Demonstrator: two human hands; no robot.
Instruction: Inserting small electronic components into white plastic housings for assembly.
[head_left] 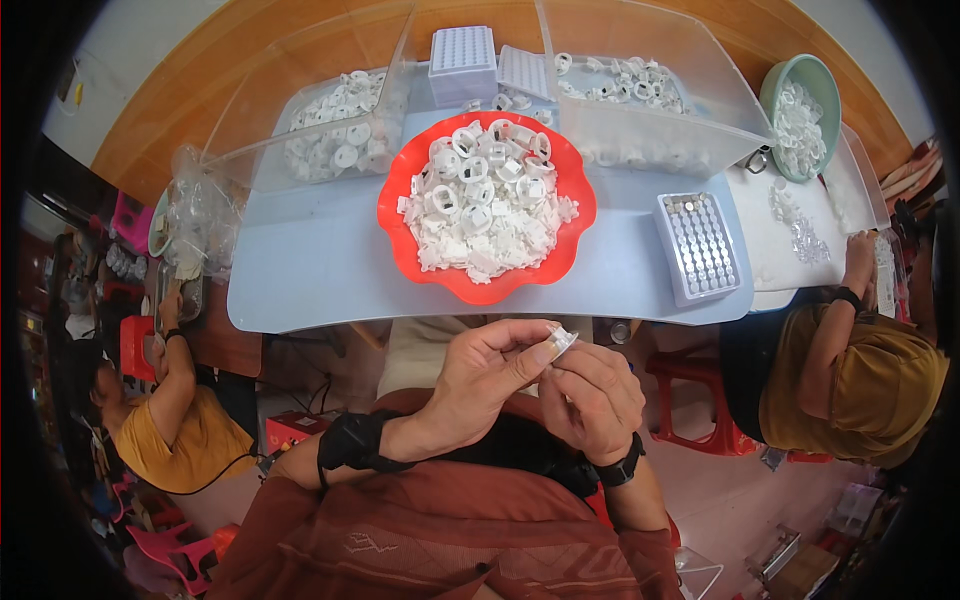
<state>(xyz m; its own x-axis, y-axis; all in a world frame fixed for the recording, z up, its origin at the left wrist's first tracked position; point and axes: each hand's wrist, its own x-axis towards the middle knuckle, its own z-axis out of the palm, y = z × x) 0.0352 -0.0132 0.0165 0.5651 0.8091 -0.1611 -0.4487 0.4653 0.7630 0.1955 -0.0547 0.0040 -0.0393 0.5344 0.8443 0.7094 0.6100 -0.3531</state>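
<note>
Above my lap, just off the table's near edge, my left hand [478, 378] pinches a small white plastic part [563, 343] between thumb and forefinger. My right hand [596, 402] is closed right beside it, fingers curled together and close against the part; whatever lies between those fingertips is hidden. Beyond both hands stands a red scalloped bowl [395, 225], heaped with white plastic pieces [478, 215], some ring-shaped, others small and flat. To the right on the table is a white rack [697, 250] with rows of small round metallic-looking pieces.
Two clear bins [300, 130] [660, 120] with white parts stand at the back, a white perforated block [463, 65] between them. A green basin [800, 115] of clear pieces is at right. Co-workers sit left [180, 430] and right [850, 380]; a red stool [695, 395] stands nearby.
</note>
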